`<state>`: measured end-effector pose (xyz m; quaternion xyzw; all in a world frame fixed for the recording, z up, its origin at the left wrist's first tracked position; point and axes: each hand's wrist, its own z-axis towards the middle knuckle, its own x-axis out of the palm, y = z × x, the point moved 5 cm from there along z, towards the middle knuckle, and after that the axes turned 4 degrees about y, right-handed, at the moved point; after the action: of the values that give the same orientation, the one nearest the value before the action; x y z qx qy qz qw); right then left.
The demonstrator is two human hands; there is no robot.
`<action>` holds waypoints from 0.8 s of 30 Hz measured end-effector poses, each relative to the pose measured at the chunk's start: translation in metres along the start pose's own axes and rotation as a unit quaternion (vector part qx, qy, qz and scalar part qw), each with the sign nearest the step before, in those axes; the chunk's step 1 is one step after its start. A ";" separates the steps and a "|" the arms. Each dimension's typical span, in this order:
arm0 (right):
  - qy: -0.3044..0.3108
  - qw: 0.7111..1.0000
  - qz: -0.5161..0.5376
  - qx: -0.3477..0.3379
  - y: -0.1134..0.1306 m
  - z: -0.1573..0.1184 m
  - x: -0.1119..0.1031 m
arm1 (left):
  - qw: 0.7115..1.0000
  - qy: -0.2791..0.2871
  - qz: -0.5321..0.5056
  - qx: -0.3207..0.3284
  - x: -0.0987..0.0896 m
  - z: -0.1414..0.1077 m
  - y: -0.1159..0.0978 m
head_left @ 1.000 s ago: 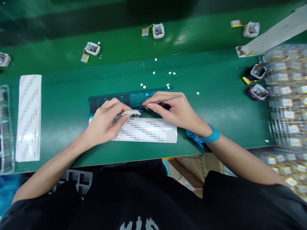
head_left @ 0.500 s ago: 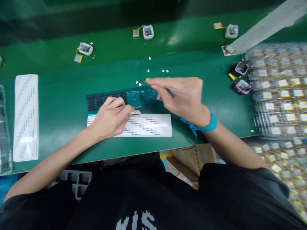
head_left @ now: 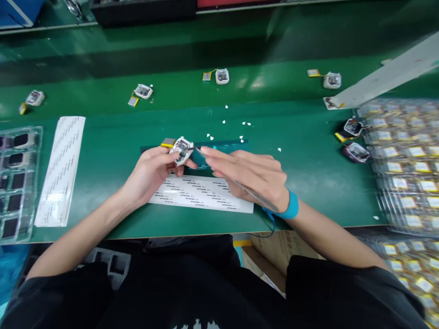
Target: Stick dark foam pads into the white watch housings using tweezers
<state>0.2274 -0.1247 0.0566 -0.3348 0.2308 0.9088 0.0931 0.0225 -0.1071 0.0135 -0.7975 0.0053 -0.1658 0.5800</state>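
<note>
Green workbench (head_left: 325,183) runs past a compartmented tray (head_left: 38,183) and printed strip (head_left: 60,173) to your left hand (head_left: 146,171), pinching an open white case (head_left: 182,151). Your right hand (head_left: 255,171) pinches tweezers (head_left: 198,149), tip at the case, partly blocking the printed sheet (head_left: 199,196); clear trays (head_left: 408,171) crowd the right.

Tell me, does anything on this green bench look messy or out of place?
Yes: small white bits lie scattered, mostly midway along the green bench, in no order, while the clear trays at the right look orderly. Whether the bits are scrap, I can't tell.
</note>
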 end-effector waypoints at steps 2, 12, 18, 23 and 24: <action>0.036 0.998 -0.027 -0.043 0.005 -0.003 0.002 | 0.999 -0.028 0.037 0.015 -0.002 -0.002 0.000; 0.021 0.987 -0.066 -0.146 0.012 -0.008 0.018 | 0.993 -0.118 -0.024 0.009 -0.007 -0.007 0.005; 0.067 0.988 -0.061 -0.129 0.010 -0.008 0.020 | 0.993 -0.111 -0.025 0.000 0.000 -0.009 0.006; 0.074 0.982 -0.077 -0.153 0.014 -0.008 0.021 | 0.991 -0.124 -0.043 -0.006 0.003 -0.010 0.006; 0.075 0.981 -0.084 -0.156 0.015 -0.008 0.022 | 0.991 -0.123 -0.042 -0.003 0.004 -0.010 0.006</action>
<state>0.2103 -0.1415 0.0427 -0.4306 0.0631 0.8950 0.0981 0.0248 -0.1189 0.0120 -0.8130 -0.0992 -0.0905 0.5665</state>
